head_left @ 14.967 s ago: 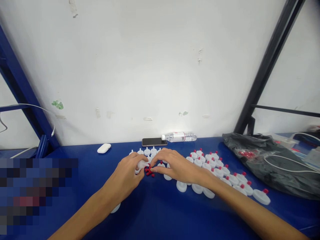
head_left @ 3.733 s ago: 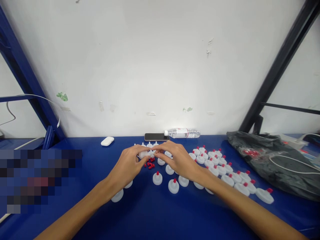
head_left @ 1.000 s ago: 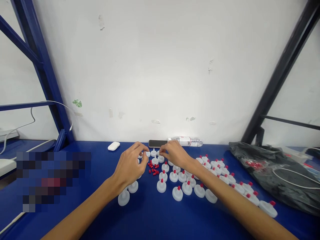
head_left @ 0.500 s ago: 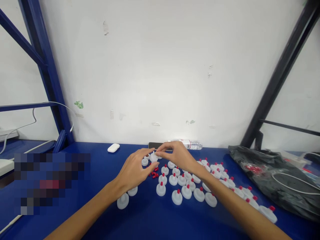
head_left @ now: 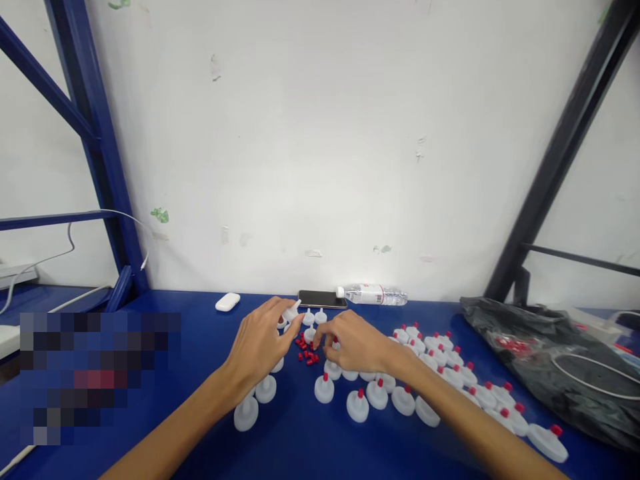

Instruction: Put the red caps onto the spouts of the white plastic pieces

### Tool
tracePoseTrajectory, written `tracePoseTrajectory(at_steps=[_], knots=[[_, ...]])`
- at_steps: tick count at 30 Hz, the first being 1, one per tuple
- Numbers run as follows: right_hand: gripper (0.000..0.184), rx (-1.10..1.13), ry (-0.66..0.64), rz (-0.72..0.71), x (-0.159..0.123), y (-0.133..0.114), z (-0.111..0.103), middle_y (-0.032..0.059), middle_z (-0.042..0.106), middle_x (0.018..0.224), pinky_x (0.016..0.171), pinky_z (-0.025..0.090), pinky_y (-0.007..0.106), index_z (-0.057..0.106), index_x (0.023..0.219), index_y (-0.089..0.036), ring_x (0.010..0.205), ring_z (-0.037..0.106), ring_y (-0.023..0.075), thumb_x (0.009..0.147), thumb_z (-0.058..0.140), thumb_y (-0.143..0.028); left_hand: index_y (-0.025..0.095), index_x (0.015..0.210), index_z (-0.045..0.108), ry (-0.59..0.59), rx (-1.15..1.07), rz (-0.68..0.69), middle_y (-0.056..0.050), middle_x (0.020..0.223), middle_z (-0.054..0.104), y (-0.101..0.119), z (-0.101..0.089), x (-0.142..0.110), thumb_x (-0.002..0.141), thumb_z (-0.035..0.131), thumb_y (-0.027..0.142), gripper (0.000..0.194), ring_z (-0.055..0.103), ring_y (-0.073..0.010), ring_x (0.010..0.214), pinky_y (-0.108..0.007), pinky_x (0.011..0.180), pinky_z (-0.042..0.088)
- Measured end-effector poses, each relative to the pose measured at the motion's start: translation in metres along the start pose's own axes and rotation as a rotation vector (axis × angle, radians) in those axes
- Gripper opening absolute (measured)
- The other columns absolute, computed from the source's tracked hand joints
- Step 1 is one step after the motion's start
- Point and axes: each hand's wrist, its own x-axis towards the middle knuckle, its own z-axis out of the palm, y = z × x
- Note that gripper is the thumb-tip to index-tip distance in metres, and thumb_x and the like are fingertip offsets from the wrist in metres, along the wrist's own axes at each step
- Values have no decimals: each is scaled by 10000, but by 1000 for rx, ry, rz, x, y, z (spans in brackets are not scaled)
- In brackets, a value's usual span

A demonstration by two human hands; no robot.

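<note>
My left hand (head_left: pixel 267 333) pinches a white spouted bottle lid (head_left: pixel 291 311) by its edge, its bare spout tilted up to the right. My right hand (head_left: pixel 353 341) is lowered at the right side of a pile of small red caps (head_left: pixel 307 350), its fingers curled together. What its fingertips hold, if anything, is hidden. Just behind the pile stands a bare-spouted lid (head_left: pixel 310 333), with others further back. More uncapped lids (head_left: pixel 246 413) stand near my left wrist. To the right, many lids with red caps (head_left: pixel 357 405) spread over the blue table, partly hidden by my right arm.
At the wall lie a phone (head_left: pixel 323 299) and a water bottle (head_left: pixel 373 294) on its side. A white earbud case (head_left: pixel 228 302) is at the back left. A dark plastic bag (head_left: pixel 550 373) with a cable covers the right side. Metal posts flank the table (head_left: pixel 200 360).
Over the last second, my left hand has taken up an uncapped lid from the back group. My right hand has come down from those lids toward the red caps.
</note>
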Motion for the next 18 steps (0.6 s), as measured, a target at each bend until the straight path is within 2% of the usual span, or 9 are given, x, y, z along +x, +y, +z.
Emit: tracePoseTrajectory(at_steps=[2, 5, 9, 13, 18], knots=[[248, -59, 14, 23, 0, -1, 1, 13, 781, 696, 856, 465, 340, 796, 928, -211, 675, 706, 200, 817, 605, -100, 172, 1166, 649, -4, 5, 2, -47, 1056, 701, 1, 1, 0, 993, 613, 362, 259, 687, -169, 855, -377, 791, 585], [170, -120, 23, 65, 1, -5, 6, 42, 771, 677, 960, 410, 405, 799, 817, -213, 740, 710, 236, 861, 635, -206, 174, 1169, 649, -10, 9, 2, -50, 1073, 701, 1, 2, -1, 994, 613, 358, 257, 688, -169, 861, -379, 797, 586], [130, -152, -2, 107, 2, -8, 11, 52, 771, 684, 952, 407, 404, 795, 780, -219, 769, 714, 250, 850, 713, -291, 173, 1164, 653, -25, 12, 0, -55, 1090, 702, 2, 2, -1, 992, 616, 355, 253, 691, -183, 910, -396, 826, 583], [68, -146, -24, 122, 3, -8, 14, 42, 795, 770, 927, 415, 378, 800, 869, -231, 803, 724, 241, 820, 753, -226, 174, 1162, 656, -59, 18, -5, -60, 1110, 701, 4, 0, -2, 991, 618, 351, 249, 691, -194, 951, -410, 851, 579], [90, -101, -10, 106, 6, -5, 17, 39, 794, 774, 865, 419, 357, 789, 830, -219, 793, 723, 237, 836, 737, -145, 167, 1125, 660, -112, 39, -38, -38, 1012, 702, 6, -2, -4, 992, 612, 379, 254, 685, -164, 830, -374, 782, 582]])
